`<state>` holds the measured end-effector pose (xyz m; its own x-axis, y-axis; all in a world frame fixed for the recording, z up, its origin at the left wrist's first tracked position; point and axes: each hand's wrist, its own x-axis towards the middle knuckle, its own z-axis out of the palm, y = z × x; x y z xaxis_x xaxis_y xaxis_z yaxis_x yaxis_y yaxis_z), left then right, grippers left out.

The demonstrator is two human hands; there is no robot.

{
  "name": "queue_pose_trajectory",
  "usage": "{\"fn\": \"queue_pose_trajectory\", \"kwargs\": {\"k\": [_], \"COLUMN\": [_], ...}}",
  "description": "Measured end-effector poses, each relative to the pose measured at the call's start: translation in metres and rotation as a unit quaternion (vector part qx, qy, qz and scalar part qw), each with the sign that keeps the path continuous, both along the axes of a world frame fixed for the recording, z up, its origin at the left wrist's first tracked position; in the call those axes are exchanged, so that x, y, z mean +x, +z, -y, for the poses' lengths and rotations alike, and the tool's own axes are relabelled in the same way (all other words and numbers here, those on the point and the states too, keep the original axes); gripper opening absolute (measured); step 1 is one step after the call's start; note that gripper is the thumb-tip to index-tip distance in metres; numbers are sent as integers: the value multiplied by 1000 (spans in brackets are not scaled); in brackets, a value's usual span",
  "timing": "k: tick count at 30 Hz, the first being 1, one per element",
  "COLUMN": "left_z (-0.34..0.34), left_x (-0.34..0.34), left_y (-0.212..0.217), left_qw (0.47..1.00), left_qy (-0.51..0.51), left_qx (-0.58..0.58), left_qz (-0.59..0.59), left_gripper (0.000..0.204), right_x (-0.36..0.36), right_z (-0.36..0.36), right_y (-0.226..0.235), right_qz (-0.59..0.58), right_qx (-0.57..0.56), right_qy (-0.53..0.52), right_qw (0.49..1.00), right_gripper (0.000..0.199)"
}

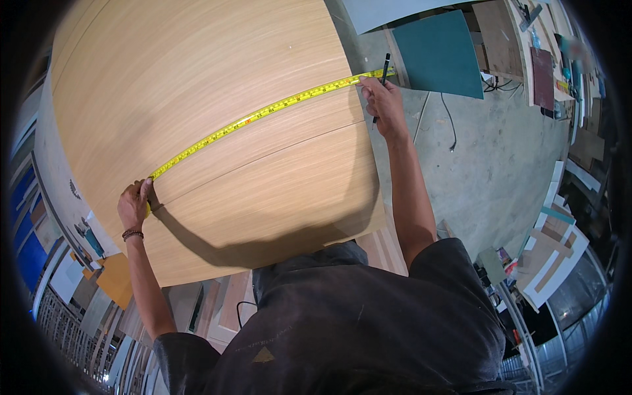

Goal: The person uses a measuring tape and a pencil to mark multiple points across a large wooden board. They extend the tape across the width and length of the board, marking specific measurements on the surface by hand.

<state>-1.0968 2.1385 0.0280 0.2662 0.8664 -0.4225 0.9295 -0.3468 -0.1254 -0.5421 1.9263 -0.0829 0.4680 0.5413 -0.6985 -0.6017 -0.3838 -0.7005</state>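
A large light wood-grain board (197,79) fills the upper left of the head view. A yellow tape measure (263,113) is stretched across it from edge to edge. My left hand (135,205) pins the tape's near end at the board's left edge; a beaded band sits on that wrist. My right hand (383,104) presses the tape's far end at the right edge and also holds a dark pen (382,74) upright between its fingers. A thin line runs across the board just below the tape.
A teal panel (440,56) lies on the concrete floor (500,164) to the right, with a black cable (449,122) beside it. Offcut boards and panels (553,253) are piled at the right and lower left. My dark shirt fills the bottom.
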Motion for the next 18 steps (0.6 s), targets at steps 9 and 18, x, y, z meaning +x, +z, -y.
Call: {"fn": "queue_pose_trajectory", "kwargs": {"k": [9,18], "left_z": [3,3], "left_x": [-2,-2], "left_y": [0,-1], "left_qw": [999,999], "left_qy": [-38,-33], "left_qx": [10,20], "left_qz": [2,3], "left_gripper": [51,49], "right_x": [-6,-10], "right_z": [-4,-2], "right_y": [-5,-9], "right_qz": [22,20], "right_qx": [-12,14], "right_qy": [-13,-3], "right_qw": [1000,1000], "right_gripper": [18,18]}}
